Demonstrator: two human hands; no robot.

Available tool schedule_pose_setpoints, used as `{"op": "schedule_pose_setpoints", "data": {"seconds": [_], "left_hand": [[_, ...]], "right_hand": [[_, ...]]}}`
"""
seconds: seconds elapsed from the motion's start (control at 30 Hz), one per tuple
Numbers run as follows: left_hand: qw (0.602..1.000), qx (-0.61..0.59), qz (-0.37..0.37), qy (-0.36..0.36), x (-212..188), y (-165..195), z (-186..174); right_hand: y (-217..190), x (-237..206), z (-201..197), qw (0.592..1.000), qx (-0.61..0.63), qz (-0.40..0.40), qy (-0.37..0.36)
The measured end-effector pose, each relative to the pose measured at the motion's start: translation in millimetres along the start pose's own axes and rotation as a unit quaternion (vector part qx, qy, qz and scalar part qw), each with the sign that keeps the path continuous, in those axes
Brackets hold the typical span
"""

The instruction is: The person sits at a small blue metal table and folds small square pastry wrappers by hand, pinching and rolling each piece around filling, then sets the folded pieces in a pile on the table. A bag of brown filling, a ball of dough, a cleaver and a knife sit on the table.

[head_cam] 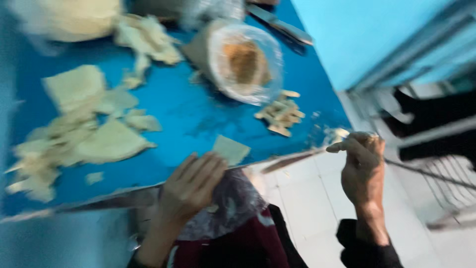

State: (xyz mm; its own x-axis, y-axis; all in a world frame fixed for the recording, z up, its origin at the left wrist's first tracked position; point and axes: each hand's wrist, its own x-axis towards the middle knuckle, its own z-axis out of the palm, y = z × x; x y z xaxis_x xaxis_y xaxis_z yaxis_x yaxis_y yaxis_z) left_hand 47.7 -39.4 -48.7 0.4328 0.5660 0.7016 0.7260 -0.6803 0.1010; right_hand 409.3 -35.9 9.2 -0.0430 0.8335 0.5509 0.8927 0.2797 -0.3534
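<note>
While the left hand (pixel 191 186) pinches a pale dough square (pixel 230 149) at the blue tabletop (pixel 188 114) edge, the right hand (pixel 362 168) hangs clenched off it, contents unclear; risk: square slips floorward, or a sleeve sweeps the cut strips (pixel 281 115) below the bowl (pixel 245 62)

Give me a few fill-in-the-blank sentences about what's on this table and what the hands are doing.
1. The table top is coloured ____.
2. The left hand rests at the table's near edge beside a small pale ____ sheet.
3. The right hand is held ____ the table, over the pale floor.
4. The bowl of brown filling is covered with clear ____.

Missing words: blue; square; off; plastic
</note>
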Motion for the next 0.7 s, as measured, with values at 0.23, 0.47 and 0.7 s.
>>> {"op": "schedule_pose_setpoints", "data": {"seconds": [0.23,0.47,0.7], "left_hand": [[1.000,0.001,0.010,0.026,-3.7,-2.4,5.9],[1.000,-0.002,-0.004,0.028,-5.0,-0.5,8.5],[0.999,-0.009,-0.004,0.035,-5.6,-0.9,6.4]], "right_hand": [[-74.1,53.3,64.4,0.949,0.005,-0.282,-0.140],[-103.6,73.5,91.4,0.908,-0.061,-0.380,-0.167],[-104.0,67.3,78.4,0.914,-0.091,-0.367,-0.148]]}}
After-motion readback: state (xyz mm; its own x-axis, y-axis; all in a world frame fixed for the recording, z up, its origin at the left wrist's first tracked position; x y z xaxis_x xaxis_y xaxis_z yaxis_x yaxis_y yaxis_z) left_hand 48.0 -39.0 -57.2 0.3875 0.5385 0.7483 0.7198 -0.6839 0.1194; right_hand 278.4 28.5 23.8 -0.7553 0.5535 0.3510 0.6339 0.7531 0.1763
